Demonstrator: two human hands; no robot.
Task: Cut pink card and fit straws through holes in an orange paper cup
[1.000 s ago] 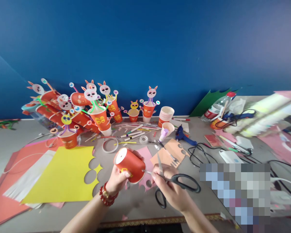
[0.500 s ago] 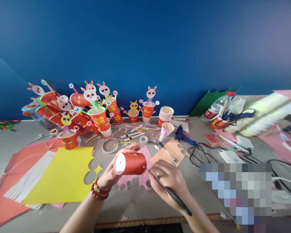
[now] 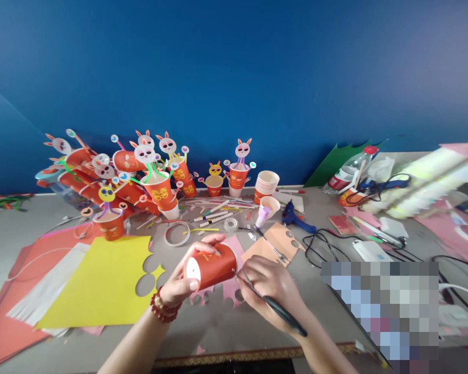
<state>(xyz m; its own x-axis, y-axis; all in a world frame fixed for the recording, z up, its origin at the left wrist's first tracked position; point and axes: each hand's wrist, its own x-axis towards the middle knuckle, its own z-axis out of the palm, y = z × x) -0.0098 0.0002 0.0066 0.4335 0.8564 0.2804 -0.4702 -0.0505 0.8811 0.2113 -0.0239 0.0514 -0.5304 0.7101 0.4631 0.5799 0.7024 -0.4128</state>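
Red cup (image 3: 217, 269) sideways, left grip (image 3: 178, 281) curled around it.

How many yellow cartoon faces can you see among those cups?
2. One round yellow face is above the red paper cup at left; the eared yellow face is above a cup near the blue wall. The cup pile may hide more.

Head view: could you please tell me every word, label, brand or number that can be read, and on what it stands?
No text is clear enough to quote.
Held red cup: yellow marks, too blurred to read.
Red cup with green straws: yellow characters, too small to read.
Bottle: white marks on its red label, too blurred to read.
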